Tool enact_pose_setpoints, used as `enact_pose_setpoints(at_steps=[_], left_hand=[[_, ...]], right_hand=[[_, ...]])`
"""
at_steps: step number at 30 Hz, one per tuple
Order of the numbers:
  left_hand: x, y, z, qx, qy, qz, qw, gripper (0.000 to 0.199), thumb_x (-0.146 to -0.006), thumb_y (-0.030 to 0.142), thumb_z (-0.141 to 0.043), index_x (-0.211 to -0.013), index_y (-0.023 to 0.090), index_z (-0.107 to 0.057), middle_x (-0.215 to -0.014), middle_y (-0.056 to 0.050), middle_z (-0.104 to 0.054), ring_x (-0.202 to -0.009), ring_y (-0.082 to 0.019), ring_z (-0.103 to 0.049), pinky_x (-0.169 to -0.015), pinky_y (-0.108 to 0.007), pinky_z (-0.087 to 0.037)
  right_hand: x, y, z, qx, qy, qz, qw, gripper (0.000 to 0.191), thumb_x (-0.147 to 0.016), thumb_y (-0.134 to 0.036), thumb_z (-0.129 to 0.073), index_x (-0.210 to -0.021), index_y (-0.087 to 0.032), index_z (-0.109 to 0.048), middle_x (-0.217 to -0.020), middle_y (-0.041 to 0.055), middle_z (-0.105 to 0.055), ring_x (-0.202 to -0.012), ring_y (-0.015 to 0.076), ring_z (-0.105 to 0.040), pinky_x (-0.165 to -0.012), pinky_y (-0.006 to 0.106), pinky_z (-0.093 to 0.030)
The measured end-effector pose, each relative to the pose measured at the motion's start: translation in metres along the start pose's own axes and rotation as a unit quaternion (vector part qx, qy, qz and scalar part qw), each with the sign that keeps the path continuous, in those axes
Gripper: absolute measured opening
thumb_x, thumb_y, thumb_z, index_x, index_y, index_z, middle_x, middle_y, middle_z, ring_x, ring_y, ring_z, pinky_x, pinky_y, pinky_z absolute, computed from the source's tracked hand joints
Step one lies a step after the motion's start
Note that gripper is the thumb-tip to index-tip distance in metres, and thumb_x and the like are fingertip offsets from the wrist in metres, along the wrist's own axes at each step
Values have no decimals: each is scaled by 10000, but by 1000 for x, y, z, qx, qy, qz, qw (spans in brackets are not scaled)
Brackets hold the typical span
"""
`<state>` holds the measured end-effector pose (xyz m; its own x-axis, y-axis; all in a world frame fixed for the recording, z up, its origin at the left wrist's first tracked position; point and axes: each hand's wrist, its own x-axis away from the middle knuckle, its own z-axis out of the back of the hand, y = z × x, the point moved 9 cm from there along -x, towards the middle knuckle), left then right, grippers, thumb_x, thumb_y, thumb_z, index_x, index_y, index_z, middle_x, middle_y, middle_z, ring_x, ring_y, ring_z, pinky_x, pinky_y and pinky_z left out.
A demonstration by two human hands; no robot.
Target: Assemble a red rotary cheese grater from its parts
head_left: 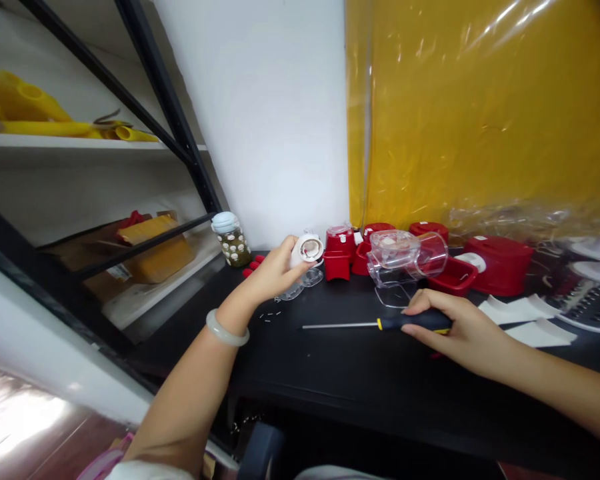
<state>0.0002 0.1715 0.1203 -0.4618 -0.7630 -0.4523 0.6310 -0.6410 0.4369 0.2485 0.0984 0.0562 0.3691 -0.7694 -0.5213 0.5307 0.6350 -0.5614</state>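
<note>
Gripping a white part (309,250) between thumb and fingers, a person's left hand (277,268) holds it at the far middle of a black table (320,393), its round opening turned up towards the camera. To the right, the right hand (460,333) pinches the handle of a screwdriver (340,326) between thumb and fingers; the shaft points left, its tip free of the white part.

The tiny pale slivers (267,317), perhaps screws, lie loose just left of the tip. A sweep of the tip or the left wrist could scatter them, and such thin bits might be hard to find. If the tip slipped on the curved white part, it could jab the left fingers. The bangle (227,331) might also brush the slivers if that arm dropped.

Clear parts (393,250) are piled close beyond the screwdriver, beside red parts (500,265); lifting the right hand far and left could knock them. A bottle (231,240) stands at the far left, near the shelf (163,287). Open room lies on the near side, below the shaft, as far as the table's near edge.
</note>
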Motion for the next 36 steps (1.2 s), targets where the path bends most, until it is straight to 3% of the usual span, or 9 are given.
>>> enact_pose_setpoints(at_steps=[4,9,13,20,22,25,28,36], left_hand=[[1,-11,-9,106,-28,49,993,298,-932,428,-510,-1092,205,-394,-889,-16,-535,-626,-104,-552,-571,-255,-502],[-2,-18,-6,162,1,71,984,270,-931,408,-513,-1030,219,-346,-717,43,-486,-504,-76,-484,-462,-214,-425],[-5,-18,-4,237,27,58,969,345,-892,462,-585,-987,225,-352,-660,66,-498,-432,-64,-455,-411,-195,-388],[-4,-12,-13,305,69,34,949,367,-871,450,-647,-1003,232,-383,-574,89,-481,-376,-69,-449,-381,-190,-393],[-2,-5,-18,337,64,12,939,362,-871,416,-656,-1030,232,-389,-644,73,-511,-425,-73,-496,-438,-217,-468],[-1,6,-29,394,25,-12,919,423,-823,319,-721,-1081,229,-397,-853,26,-576,-620,-106,-627,-644,-297,-581],[-2,9,-41,446,-13,-14,895,423,-807,258,-731,-1100,215,-430,-993,-20,-594,-852,-167,-685,-815,-362,-587],[-5,5,-55,528,-47,23,847,360,-780,227,-762,-1064,162,-551,-1126,-116,-669,-1122,-288,-653,-915,-431,-567]], right_hand=[[-9,4,-14,25,-42,-25,998,185,-823,-375,-685,-837,-209,-604,-818,26,-692,-744,182,-670,-688,316,-537],[-15,8,-37,61,-115,-29,991,122,-846,-283,-644,-939,-205,-640,-911,40,-713,-822,190,-679,-757,336,-537],[-19,17,-49,92,-123,3,988,198,-829,-286,-667,-1009,-205,-666,-1011,70,-709,-958,225,-665,-871,384,-520],[-23,21,-56,139,-133,31,981,192,-854,-300,-627,-1017,-211,-678,-1011,83,-691,-960,239,-653,-879,407,-525],[-25,19,-56,147,-131,32,980,209,-863,-294,-609,-1037,-205,-683,-1040,92,-689,-984,246,-653,-902,417,-524],[-27,17,-57,155,-133,28,979,244,-872,-282,-586,-1075,-192,-686,-1085,108,-689,-1014,260,-653,-914,430,-525],[-28,18,-58,158,-142,18,977,259,-874,-281,-578,-1088,-186,-688,-1097,114,-691,-1010,267,-659,-910,439,-529],[-31,3,-65,157,-176,20,972,255,-846,-251,-624,-1085,-191,-691,-1089,101,-686,-1026,263,-646,-919,415,-516]])
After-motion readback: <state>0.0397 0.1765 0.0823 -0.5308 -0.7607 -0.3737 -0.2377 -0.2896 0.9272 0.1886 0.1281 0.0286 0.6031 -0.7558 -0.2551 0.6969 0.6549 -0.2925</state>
